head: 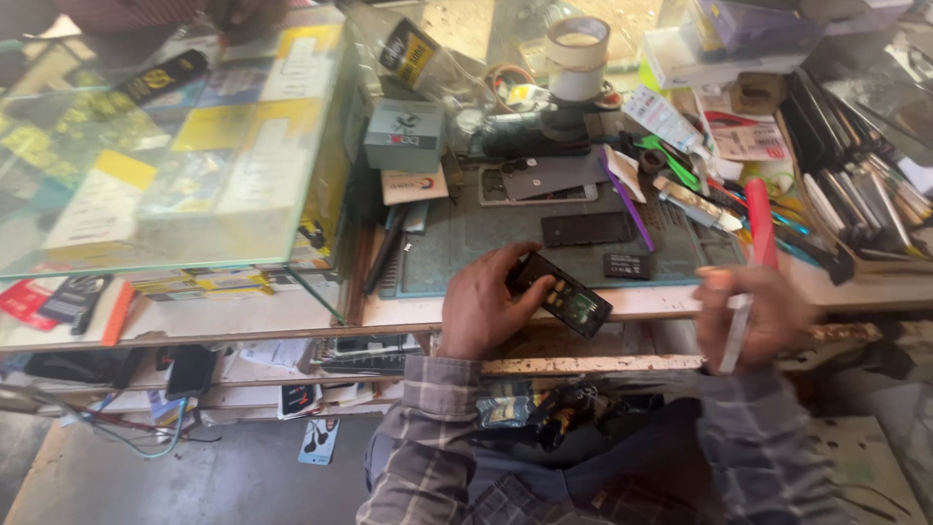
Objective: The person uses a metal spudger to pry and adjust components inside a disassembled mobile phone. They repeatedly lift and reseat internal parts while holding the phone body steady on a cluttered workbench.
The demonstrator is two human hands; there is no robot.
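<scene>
My left hand (483, 303) grips a small black opened phone (567, 295) with its back off, showing a green and gold circuit board, just over the front edge of the workbench. My right hand (753, 316) is blurred and holds a thin white-handled tool (736, 335) pointing down, to the right of the phone. On the grey work mat (466, 233) beyond lie a black phone battery (628, 264), a dark flat phone panel (586, 228) and a grey phone back (544, 177).
A glass display case (165, 146) with boxes fills the left. Tape rolls (577, 53), a small grey box (403, 134), a purple stick (627, 199), a red-handled tool (760, 219) and a stack of phones (855, 185) crowd the bench. Another person's sleeve (117, 12) shows at top left.
</scene>
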